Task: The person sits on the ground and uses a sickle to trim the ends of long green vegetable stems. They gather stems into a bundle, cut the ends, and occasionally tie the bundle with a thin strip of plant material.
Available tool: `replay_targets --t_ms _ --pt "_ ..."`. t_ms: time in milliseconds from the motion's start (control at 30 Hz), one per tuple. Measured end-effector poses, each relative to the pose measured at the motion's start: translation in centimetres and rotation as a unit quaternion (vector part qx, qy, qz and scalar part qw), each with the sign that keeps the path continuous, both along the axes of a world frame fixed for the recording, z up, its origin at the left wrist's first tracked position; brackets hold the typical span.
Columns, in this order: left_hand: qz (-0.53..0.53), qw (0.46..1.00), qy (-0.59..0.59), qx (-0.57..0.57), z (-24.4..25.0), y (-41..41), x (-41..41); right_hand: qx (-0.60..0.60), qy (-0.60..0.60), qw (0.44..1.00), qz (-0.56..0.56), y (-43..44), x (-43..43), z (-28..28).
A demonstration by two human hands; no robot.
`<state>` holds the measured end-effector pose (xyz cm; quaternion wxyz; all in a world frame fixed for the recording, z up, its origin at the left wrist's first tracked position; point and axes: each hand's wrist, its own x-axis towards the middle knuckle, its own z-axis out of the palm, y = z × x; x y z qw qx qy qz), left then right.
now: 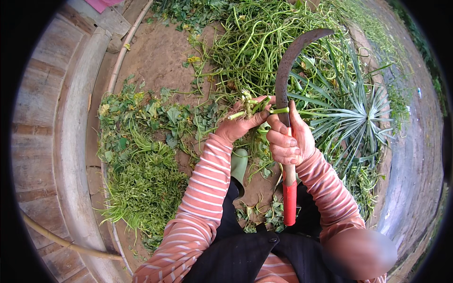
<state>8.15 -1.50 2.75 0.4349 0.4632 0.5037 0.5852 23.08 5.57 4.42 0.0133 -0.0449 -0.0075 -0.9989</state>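
My right hand (290,141) is closed round the handle of a sickle (285,67), near the blade's base. The dark curved blade points away from me, and the wooden handle (289,198) has a red grip at its lower end. Between that hand's raised thumb or finger and the blade lies a short cut green stem (279,110). My left hand (244,123) holds a small bunch of green stems (252,106) with pale cut ends and fine roots, close beside the blade. The leafy lower part of the bunch hangs partly hidden behind my hands.
Long green vines (258,46) are heaped ahead. A pile of leafy green stems (148,184) lies at left, and a fan-shaped palm leaf (368,118) at right. A bamboo pole (122,53) runs along the left by a wooden wall (42,116). A green boot (239,162) shows below my hands.
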Motion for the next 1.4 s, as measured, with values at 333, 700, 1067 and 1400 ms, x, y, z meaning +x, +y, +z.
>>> replay_targets --t_ms 333,700,1067,1400 --pt "-0.038 0.995 -0.064 -0.070 -0.7 -0.6 -0.4 0.000 -0.049 0.999 0.000 0.0 0.4 0.6" --pt "0.088 0.987 0.125 -0.057 -0.4 -0.5 -0.5 0.262 -0.215 0.940 -0.026 0.6 1.0 0.8" --pt "0.423 0.886 0.084 -0.170 -2.7 -5.9 -9.8 0.272 -0.286 0.907 -0.149 1.5 3.9 2.1" --pt "0.117 0.988 0.021 -0.103 -1.2 0.7 0.5 0.479 -0.338 0.757 -0.289 2.2 1.1 -0.5"
